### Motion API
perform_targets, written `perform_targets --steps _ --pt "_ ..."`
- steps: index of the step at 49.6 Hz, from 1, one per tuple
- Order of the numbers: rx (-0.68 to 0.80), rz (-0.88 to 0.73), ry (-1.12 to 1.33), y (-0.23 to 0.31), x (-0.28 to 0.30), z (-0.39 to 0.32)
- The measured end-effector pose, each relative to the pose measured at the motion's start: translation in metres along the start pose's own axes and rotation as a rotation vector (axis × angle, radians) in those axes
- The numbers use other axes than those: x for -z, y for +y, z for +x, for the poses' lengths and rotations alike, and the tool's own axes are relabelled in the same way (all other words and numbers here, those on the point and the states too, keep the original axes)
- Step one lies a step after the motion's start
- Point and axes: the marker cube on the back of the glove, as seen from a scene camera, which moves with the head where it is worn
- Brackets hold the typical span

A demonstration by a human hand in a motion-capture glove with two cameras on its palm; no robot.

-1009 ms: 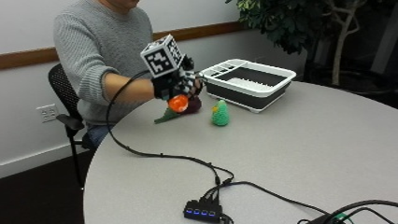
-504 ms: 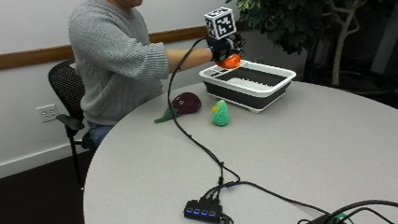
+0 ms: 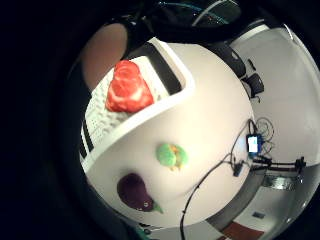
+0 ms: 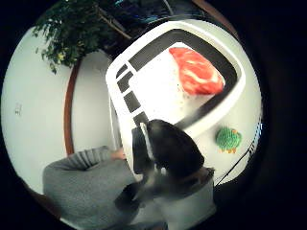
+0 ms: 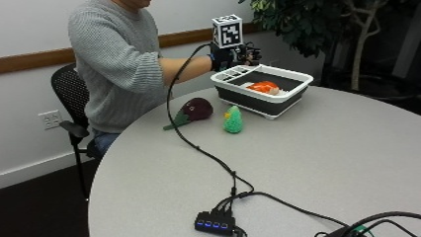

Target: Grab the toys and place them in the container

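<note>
One orange-red plush toy (image 5: 264,87) lies in the white collapsible container (image 5: 289,96). Gloved right hand (image 5: 231,57) hovers above, grasp indiscernible. Purple plush eggplant (image 5: 195,109), green knitted toy (image 5: 232,120) on desk (image 5: 329,163): next, probably.

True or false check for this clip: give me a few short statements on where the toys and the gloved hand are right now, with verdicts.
1. The orange toy lies inside the container. True.
2. The purple toy is in the container. False: it lies on the table.
3. The green toy stands on the table beside the container. True.
4. The right hand grips the green toy. False: it is above the container's rim, holding no toy.
</note>
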Motion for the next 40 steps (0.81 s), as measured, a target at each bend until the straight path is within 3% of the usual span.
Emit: perform_targets --steps 19,30,37,40 --pt "-0.323 -0.034 -0.011 0.079 0.001 0.121" --pt "-0.412 -0.213 0.086 0.075 -0.063 0.125" --pt "-0.45 -0.39 0.318 0.082 -0.11 0.134" --pt "-0.478 -0.396 0.316 0.081 -0.123 0.13"
